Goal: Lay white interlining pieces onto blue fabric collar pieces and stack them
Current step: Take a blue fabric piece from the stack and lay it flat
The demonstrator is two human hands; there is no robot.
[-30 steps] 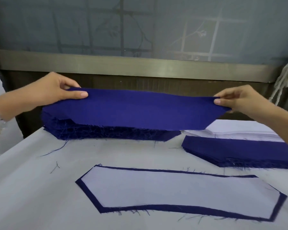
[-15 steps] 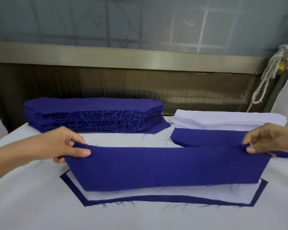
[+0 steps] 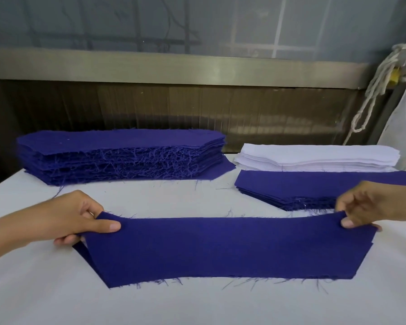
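Left hand (image 3: pixel 73 219) pinches the upper left corner of a blue collar piece (image 3: pixel 220 247), thumb flat on top and fingers curled underneath. The right hand (image 3: pixel 373 205) pinches the upper right corner the same way, thumb and fingertips closed on the cloth. Between them the piece is stretched out lengthwise across the near middle of the white table (image 3: pixel 197 306). Its far edge is raised a little at both held corners and sags slightly in the middle, while its near edge, fringed with loose threads, lies down flat.

At the left end a sliver of a second blue piece (image 3: pixel 80 250) shows from underneath, just below the left fingers (how much lies under there cannot be told).

Farther back on the left stands a tall stack of blue pieces (image 3: pixel 120 158), its frayed front edges bristling with threads. On the right, a low stack of blue pieces (image 3: pixel 302 186) lies just behind the right hand, and behind that, touching or nearly so, a stack of white interlining (image 3: pixel 314 156).

Beyond the table's far edge runs a dark ribbed panel (image 3: pixel 197 106) topped by a metal rail (image 3: pixel 174 66), with a grey mesh screen (image 3: pixel 127 19) above. A knotted white rope (image 3: pixel 370 90) hangs at the far right.
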